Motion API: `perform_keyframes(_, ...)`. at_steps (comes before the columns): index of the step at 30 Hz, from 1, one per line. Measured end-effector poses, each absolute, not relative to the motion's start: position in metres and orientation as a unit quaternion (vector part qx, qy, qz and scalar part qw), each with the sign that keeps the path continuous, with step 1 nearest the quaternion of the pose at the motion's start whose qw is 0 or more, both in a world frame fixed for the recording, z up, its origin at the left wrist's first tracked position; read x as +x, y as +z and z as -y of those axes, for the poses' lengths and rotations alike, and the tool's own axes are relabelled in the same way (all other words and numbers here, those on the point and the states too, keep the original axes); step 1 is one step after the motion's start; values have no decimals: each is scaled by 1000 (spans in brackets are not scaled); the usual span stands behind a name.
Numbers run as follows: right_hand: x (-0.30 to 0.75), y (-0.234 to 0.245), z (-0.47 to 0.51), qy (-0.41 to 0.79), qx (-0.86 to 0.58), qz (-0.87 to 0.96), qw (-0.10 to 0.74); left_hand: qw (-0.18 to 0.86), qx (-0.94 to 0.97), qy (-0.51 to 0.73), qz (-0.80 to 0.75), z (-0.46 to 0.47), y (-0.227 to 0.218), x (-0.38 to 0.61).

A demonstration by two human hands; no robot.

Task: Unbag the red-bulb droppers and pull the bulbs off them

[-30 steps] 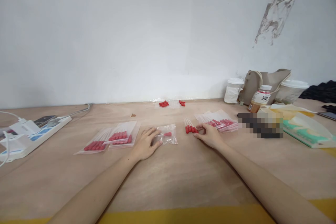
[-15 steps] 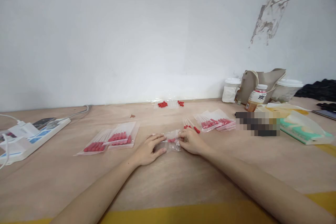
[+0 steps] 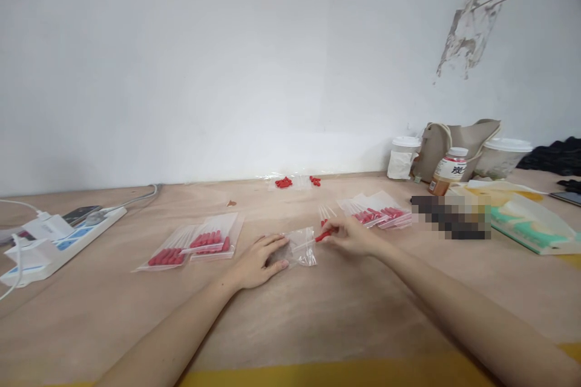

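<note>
My left hand (image 3: 259, 261) lies on the left end of a small clear zip bag (image 3: 301, 248) on the wooden table, fingers curled and pressing it down. My right hand (image 3: 351, 236) pinches a red-bulbed dropper (image 3: 320, 236) whose clear stem points into the bag's mouth. A few loose red-bulbed droppers (image 3: 325, 215) lie just behind my right hand.
Filled bags of droppers (image 3: 195, 243) lie at the left, more filled bags (image 3: 376, 211) at the right. Loose red bulbs (image 3: 284, 182) sit by the wall. A power strip (image 3: 59, 242) is far left; cups, a bottle (image 3: 447, 170), a cloth bag and a packet (image 3: 529, 224) stand right.
My right hand moved from the loose droppers to the small bag and now holds one dropper at its mouth. My left hand stayed on the bag.
</note>
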State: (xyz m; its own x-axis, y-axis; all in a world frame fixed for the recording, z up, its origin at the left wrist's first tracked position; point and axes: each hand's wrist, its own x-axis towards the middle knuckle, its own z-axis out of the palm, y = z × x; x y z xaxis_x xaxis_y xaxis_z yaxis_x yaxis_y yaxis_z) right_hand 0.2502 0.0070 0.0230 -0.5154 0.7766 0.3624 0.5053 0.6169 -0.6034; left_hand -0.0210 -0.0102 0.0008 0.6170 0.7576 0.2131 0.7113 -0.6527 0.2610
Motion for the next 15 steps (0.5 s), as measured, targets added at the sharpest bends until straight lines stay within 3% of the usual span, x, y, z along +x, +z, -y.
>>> perform_keyframes(4,288,34,-15,244,-461,742,422,61,897,155,-409,10,3,-23)
perform_keyframes(9,311,10,-24,260,-482,580,603,57,904,167,-389,17,10,-15)
perform_keyframes(12,303,-5,-25,178,-524,575,602,78,902,169,-390,24,9,-9)
perform_keyframes(15,291,-12,-22,38,-552,633,540,105,905,138,-387,30,6,-6)
